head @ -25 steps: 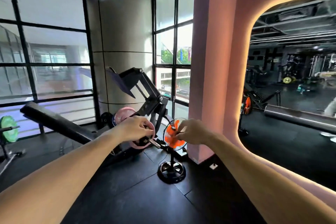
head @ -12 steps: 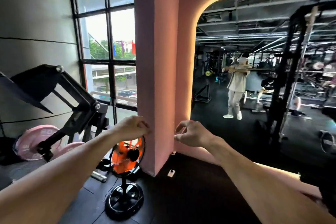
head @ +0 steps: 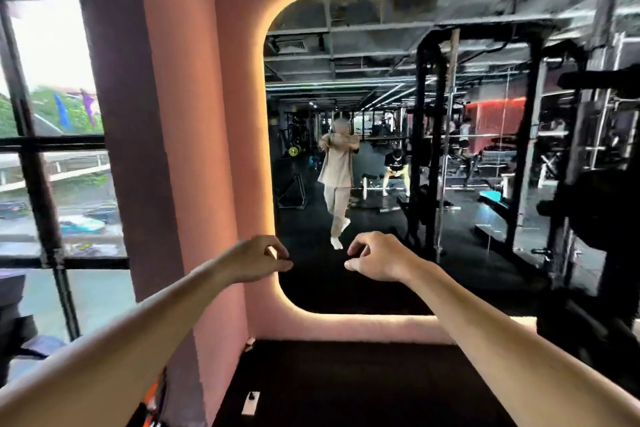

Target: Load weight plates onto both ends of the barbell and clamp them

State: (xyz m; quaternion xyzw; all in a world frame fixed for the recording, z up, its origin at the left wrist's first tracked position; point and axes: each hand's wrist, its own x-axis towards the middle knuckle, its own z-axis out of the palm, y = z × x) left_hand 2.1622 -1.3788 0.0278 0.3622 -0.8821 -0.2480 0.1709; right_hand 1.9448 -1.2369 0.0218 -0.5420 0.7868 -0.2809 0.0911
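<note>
text: none legible | labels: none | brands: none | numbers: none | signs: none

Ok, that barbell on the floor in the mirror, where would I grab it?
Probably the bare shaft of the barbell, from above: it lies level and low, with a white plate on one end.

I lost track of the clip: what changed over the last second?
The view swung right, off the pink plates and orange fan, toward the lit mirror. The left hand, which gripped something at the plate, and the right hand, then at the fan, now hold nothing. Unchanged: both arms stay stretched forward, fingers curled.
</note>
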